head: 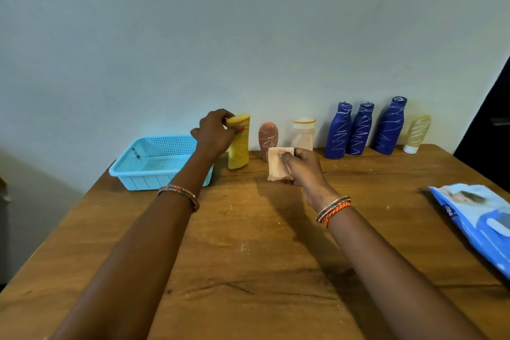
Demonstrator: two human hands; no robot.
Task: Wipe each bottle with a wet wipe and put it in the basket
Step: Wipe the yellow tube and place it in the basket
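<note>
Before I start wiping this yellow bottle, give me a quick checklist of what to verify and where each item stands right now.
1. Left hand grips the yellow plastic bottle by its top: ok.
2. Right hand holds the folded pale wet wipe: ok.
3. Wipe touching the bottle: not ok, they are apart.
4. Light blue perforated plastic basket beside the bottle with nothing visible in it: ok.
5. Bottle lifted off the wooden table: cannot tell, its base looks close to the surface.
6. Wipe is wet enough: cannot tell.
</note>
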